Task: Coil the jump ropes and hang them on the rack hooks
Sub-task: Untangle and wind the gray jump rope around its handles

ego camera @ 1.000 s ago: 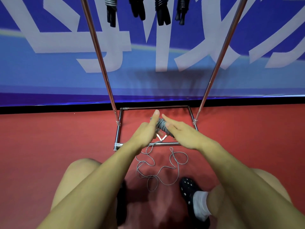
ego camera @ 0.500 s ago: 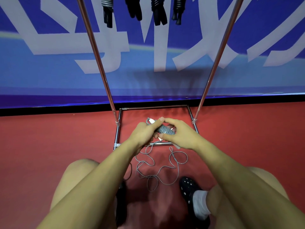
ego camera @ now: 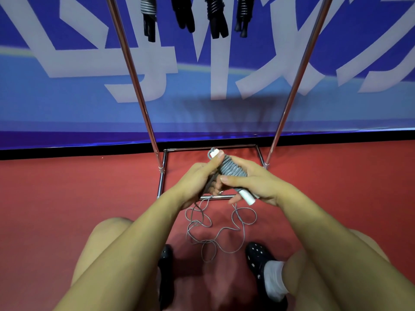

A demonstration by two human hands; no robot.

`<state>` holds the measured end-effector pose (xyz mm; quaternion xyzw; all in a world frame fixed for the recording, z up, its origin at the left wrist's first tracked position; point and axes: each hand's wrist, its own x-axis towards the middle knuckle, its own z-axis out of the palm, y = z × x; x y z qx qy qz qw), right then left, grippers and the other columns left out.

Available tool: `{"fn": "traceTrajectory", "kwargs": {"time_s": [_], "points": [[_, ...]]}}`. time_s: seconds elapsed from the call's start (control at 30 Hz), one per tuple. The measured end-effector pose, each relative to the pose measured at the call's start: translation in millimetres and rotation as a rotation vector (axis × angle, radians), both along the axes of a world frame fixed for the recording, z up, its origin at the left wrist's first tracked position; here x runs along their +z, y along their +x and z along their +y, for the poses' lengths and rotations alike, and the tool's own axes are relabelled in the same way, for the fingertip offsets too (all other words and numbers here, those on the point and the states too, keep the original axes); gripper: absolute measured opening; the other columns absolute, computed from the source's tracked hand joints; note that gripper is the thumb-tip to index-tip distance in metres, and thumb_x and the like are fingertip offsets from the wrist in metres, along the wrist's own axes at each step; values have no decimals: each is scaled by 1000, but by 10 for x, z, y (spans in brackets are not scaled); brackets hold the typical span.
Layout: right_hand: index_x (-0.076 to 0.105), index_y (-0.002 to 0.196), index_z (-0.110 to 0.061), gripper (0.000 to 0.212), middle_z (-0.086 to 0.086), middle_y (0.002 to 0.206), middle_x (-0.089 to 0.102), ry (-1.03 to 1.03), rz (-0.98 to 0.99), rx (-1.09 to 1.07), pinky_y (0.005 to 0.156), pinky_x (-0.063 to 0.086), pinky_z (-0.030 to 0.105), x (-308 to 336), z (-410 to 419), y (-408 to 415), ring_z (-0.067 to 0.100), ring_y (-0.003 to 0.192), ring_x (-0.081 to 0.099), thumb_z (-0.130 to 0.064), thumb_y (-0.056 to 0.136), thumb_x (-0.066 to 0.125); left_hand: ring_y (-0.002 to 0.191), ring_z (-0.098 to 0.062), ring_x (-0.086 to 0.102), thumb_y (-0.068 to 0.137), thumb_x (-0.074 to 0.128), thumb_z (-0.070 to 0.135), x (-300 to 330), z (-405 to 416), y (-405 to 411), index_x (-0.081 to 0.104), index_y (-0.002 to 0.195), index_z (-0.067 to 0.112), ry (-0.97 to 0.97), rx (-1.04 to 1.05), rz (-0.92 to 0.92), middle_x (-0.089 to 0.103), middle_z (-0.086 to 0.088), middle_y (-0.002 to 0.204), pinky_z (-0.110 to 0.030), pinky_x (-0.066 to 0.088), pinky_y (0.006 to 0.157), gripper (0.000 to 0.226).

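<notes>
Both hands have turned the bundle since a moment ago, so the white handles now stick out at its far and near ends. Left hand (ego camera: 197, 178) curls around the left side of the grey jump rope (ego camera: 231, 170), thumb pressed near the far handle. Right hand (ego camera: 253, 182) grips the wound coil from the right. Loose rope (ego camera: 215, 230) trails onto the red floor (ego camera: 67, 198) between the black shoes. Behind stands the metal rack (ego camera: 161, 176), with coiled ropes (ego camera: 215, 16) hanging above.

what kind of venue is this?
Probably a sports hall or gym: red sports-type floor, large blue printed banner with white characters along the wall, chrome metal rack hung with coiled jump ropes.
</notes>
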<state>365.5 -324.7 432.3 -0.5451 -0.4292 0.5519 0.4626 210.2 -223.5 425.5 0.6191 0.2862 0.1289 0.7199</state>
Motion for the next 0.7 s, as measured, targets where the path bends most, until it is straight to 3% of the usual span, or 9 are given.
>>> {"fn": "traceTrajectory", "kwargs": {"time_s": [0.07, 0.17, 0.33, 0.43, 0.53, 0.7], "points": [[55, 139, -21, 48, 8, 122, 72, 27, -1, -120, 53, 56, 23, 36, 17, 66, 33, 98, 75, -4, 95, 68, 67, -23, 62, 91, 39, 78, -15, 44, -4, 65, 90, -6, -10, 33, 61, 60, -13, 65, -30, 52, 68, 88], [55, 139, -20, 44, -5, 133, 69, 65, 41, -206, 42, 45, 21, 53, 27, 196, 31, 84, 76, -8, 97, 66, 71, -21, 62, 98, 43, 67, -43, 69, -35, 68, 86, 9, 80, 81, 120, 66, -9, 67, -36, 55, 78, 65], [56, 136, -13, 39, -3, 134, 68, 102, 132, -266, 42, 42, 22, 90, 16, 281, 21, 73, 70, -8, 98, 63, 71, -15, 59, 102, 62, 29, -114, 49, -10, 68, 95, 10, 254, 140, 36, 67, -1, 70, -25, 49, 64, 21], [57, 135, -11, 37, -4, 135, 68, 111, 118, -269, 42, 42, 22, 91, 14, 281, 22, 74, 69, -8, 98, 62, 79, -11, 65, 105, 56, 22, -141, 58, 14, 68, 90, 13, 307, 202, -13, 71, 0, 81, -21, 52, 77, 21], [59, 132, -11, 35, -5, 135, 68, 113, 98, -265, 42, 41, 22, 74, 11, 272, 21, 74, 69, -7, 98, 63, 85, -10, 64, 107, 51, 27, -207, 82, 27, 68, 89, 19, 369, 207, 43, 68, 4, 90, -29, 50, 89, 26], [59, 131, -12, 34, -6, 133, 69, 129, 74, -261, 43, 41, 24, 60, 24, 260, 21, 73, 69, -8, 98, 63, 61, 1, 43, 108, 48, 28, -176, 65, 75, 66, 90, 20, 304, 281, 41, 52, 13, 74, -26, 38, 67, 27]]}}
